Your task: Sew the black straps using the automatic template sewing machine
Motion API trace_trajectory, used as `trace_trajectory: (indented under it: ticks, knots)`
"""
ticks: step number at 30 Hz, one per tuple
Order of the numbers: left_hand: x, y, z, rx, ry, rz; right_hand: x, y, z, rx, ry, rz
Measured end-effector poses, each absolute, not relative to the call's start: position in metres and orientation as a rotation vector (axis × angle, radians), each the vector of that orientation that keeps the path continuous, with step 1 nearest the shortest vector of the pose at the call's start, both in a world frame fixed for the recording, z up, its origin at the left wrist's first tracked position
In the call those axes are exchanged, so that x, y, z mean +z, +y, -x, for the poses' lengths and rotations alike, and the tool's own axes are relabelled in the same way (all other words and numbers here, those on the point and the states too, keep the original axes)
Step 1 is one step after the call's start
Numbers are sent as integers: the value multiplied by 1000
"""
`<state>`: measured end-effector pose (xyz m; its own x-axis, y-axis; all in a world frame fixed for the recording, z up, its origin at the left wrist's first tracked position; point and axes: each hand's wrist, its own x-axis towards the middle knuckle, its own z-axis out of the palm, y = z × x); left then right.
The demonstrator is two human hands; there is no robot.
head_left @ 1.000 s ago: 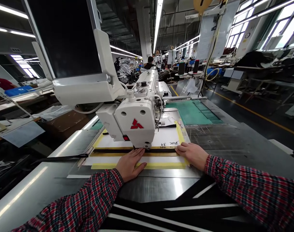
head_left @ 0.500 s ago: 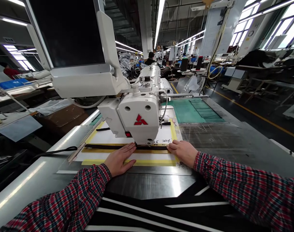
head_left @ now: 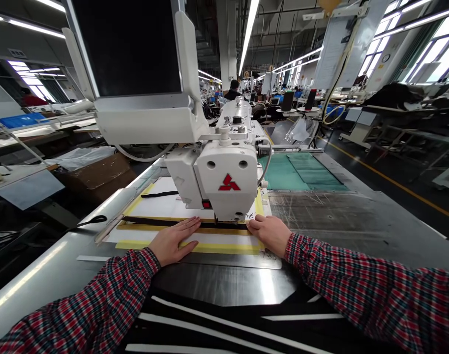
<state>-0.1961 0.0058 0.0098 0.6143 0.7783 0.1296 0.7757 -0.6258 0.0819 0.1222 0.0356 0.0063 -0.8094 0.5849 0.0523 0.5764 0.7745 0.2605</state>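
A long black fabric strip (head_left: 146,222) lies across a white template sheet (head_left: 161,209) with yellow tape bands, passing under the sewing machine head (head_left: 227,172). My left hand (head_left: 174,241) rests on the strip left of the needle area, fingers stretched flat and thumb apart. At the strip's right end, my right hand (head_left: 269,233) has its fingertips pressed together on it. The needle itself cannot be made out. A shorter black strip (head_left: 158,194) lies farther back on the template.
A dark screen (head_left: 124,49) on a white arm hangs at upper left. Black fabric with white stripes (head_left: 209,322) lies at the front edge. A green sheet (head_left: 301,172) covers the back right of the metal table (head_left: 327,216). A brown box (head_left: 102,174) stands at left.
The template with the black strip has shifted left under the machine head. Both my hands have moved left along with it. The view has also turned slightly.
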Motion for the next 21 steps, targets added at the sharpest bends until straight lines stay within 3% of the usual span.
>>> trace_trajectory:
  ticks: [14, 21]
  knots:
    - [7, 4, 220, 296, 1313, -2799, 5, 33, -98, 369, 3006, -958]
    - [6, 6, 288, 399, 2337, -2497, -10, 37, -136, -217, 3282, -1241]
